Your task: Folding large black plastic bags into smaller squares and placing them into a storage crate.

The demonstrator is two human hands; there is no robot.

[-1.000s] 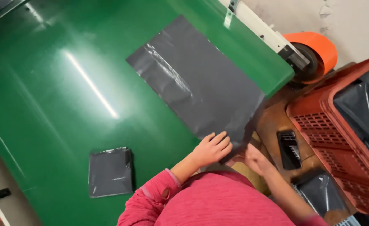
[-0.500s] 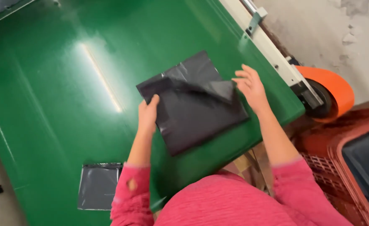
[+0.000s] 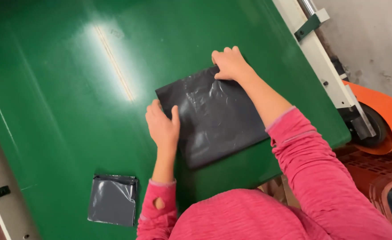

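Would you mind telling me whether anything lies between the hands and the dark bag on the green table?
Nothing visible does: the left hand and right hand both rest directly on the bag.

Left grip (image 3: 162,126) flat, right grip (image 3: 229,63) pressing down.

Table (image 3: 62,89): glossy green top, fills most of the frame, running from lower left to upper right. A bright streak of overhead light reflects off it at upper centre. White metal rail (image 3: 327,78) along its right edge, with a green bracket (image 3: 309,27) near the top right. Orange roller (image 3: 389,118) at right, just beyond the rail. Grey, stained concrete floor (image 3: 373,40) at upper right. Red plastic crate (image 3: 373,173) at lower right. Pale surface (image 3: 0,178) along the lower left edge.
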